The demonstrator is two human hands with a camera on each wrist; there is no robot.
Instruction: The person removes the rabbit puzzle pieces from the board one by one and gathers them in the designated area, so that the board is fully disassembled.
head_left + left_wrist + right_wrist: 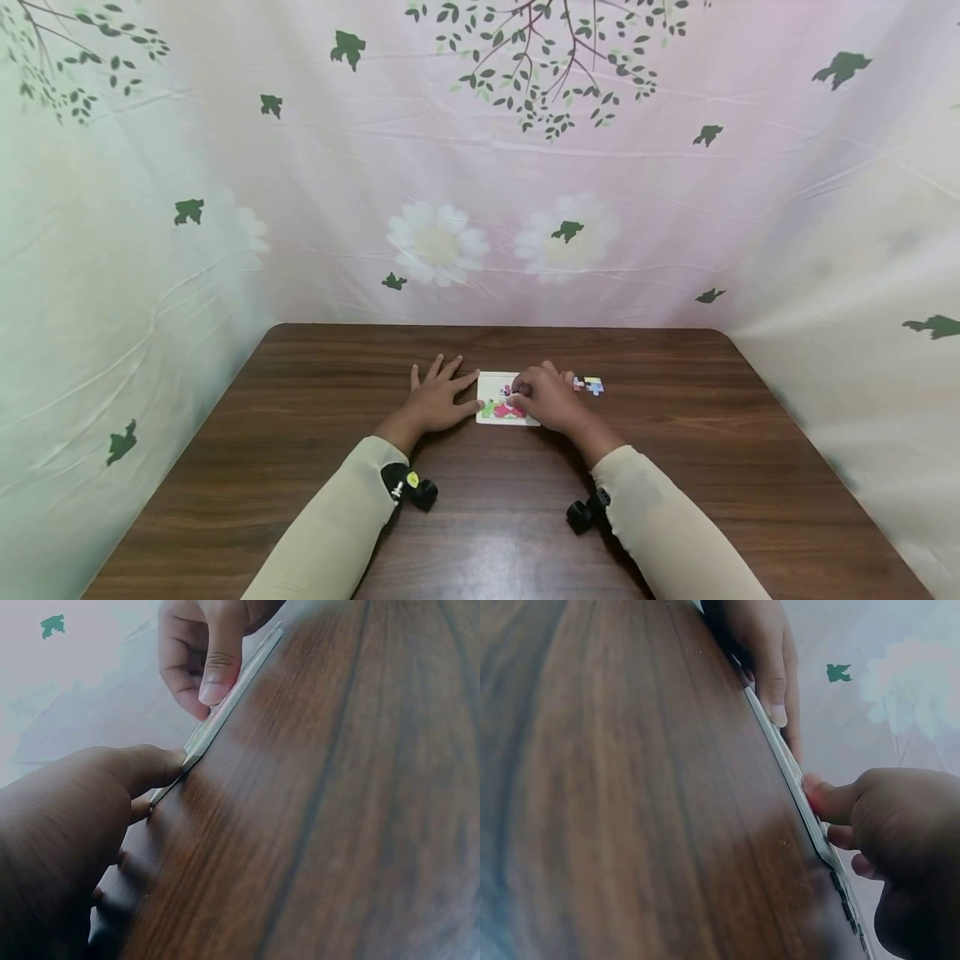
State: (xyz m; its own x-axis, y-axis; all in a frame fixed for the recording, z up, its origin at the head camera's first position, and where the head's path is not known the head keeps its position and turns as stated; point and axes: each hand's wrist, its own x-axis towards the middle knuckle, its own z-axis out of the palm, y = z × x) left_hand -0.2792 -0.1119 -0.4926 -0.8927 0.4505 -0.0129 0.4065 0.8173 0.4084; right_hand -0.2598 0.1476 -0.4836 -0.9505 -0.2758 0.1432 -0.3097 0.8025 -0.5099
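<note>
A small jigsaw puzzle board [491, 380] with a pale frame and a pink, green and purple picture lies flat on the table. My left hand [437, 402] rests at its left side with fingers spread, thumb and index fingertip at the board's edge; the left wrist view shows the thumb [161, 766] on the board's corner. Over the right part of the board, my right hand [553, 400] has its thumb and fingers curled together, pinching a puzzle piece mostly hidden by the fingers. Its thumb [821, 795] is right at the board's surface in the right wrist view.
Loose puzzle pieces [592, 386] lie on the table just right of the board, partly behind the right hand. The brown wooden table [315, 467] ends at a printed cloth backdrop [487, 183], which also hangs along both sides.
</note>
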